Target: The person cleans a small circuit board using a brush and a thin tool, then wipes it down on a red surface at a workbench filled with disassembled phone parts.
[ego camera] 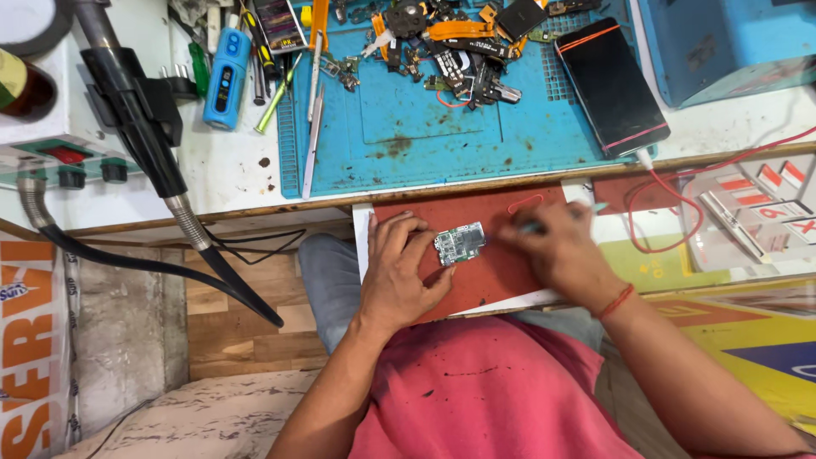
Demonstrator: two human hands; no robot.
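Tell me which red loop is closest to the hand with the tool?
The small red rubber band on the reddish-brown board, just above the right hand. The red wire loops farther right, and the red thread band sits on the wrist.

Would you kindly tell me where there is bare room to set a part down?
The blue mat is bare mid-front, between the tweezers and the phone. Its rear edge is crowded with parts; the red pad holds the board and both hands.

The right hand (557, 251) is motion-blurred, hiding most of the thin tool (531, 227) it holds
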